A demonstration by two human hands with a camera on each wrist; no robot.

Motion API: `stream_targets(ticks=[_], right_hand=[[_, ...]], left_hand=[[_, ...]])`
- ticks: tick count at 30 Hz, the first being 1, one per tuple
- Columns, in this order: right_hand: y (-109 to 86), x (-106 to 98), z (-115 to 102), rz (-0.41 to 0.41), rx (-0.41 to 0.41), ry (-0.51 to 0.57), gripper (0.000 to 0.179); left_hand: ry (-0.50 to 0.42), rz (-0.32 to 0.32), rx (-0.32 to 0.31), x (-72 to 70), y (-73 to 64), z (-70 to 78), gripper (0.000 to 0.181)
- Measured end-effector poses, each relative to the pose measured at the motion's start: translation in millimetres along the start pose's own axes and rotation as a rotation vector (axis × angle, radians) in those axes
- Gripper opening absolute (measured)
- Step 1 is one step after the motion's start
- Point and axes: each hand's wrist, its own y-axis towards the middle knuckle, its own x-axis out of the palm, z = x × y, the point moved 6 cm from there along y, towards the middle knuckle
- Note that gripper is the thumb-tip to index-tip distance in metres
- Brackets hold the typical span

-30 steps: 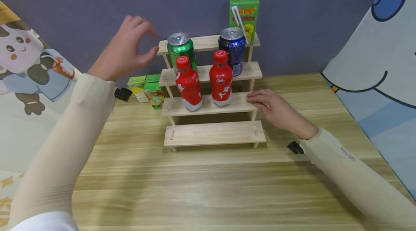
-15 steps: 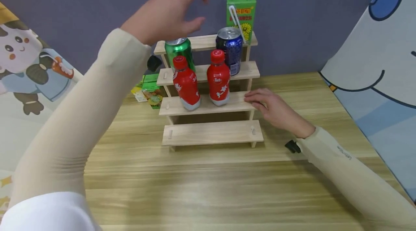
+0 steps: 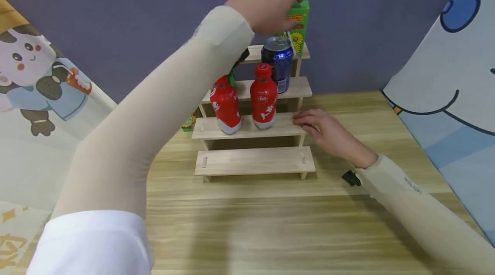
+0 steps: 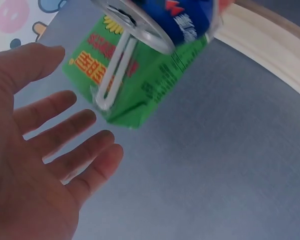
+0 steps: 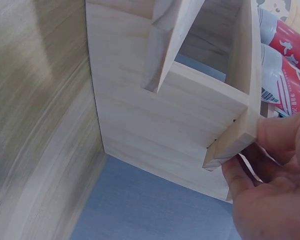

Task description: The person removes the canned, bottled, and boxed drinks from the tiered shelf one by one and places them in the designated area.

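Note:
My left hand (image 3: pixel 272 4) is up at the top tier of a stepped wooden shelf (image 3: pixel 255 161), beside a green drink carton (image 3: pixel 300 21) with a white straw on its front. In the left wrist view its fingers are spread and slightly bent, nothing held, with the carton (image 4: pixel 135 100) just beyond the fingertips. My right hand (image 3: pixel 328 135) pinches the right end of the shelf's second tier from below, thumb on one side, fingers on the other, as the right wrist view shows. A blue can (image 3: pixel 278 64) stands one tier under the carton.
Two red bottles, a right one (image 3: pixel 264 99) and a left one (image 3: pixel 227 109), stand on the second tier. My left sleeve hides most of a green can (image 3: pixel 232 78). Another green carton (image 3: pixel 188 123) shows on the table (image 3: pixel 270 215) left of the shelf. A dark wall rises behind.
My left hand has swung rightward from the shelf's left side, passing over the green can to the carton. The right hand has kept its grip on the shelf.

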Motion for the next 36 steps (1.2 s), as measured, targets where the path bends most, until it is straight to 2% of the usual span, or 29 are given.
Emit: stream_targets(ticks=[6,21,31,34,36], right_hand=[[-1.5,0.1,0.9,0.017,-0.017,-0.002,0.027],[-6.5,-6.3,-2.5,0.052,-0.055,-0.008,0.026],[-6.8,-7.5,-5.0,0.048,-0.051,-0.011,0.026],[-6.8,-7.1,-6.4,0.041,-0.050,-0.008,0.026],[-6.6,-6.6,-7.2,0.039,-0.052,-0.006,0.026]], left_hand=[[-0.015,-0.024,-0.003,4.1,8.3,6.5,0.048],[-0.064,-0.042,-0.015,5.4,9.2,10.7,0.051],[0.015,0.025,-0.012,5.5,14.1,10.5,0.058],[0.033,0.075,-0.019,0.3,10.9,8.7,0.062],[0.020,0.099,-0.049,-5.7,6.3,4.1,0.065]])
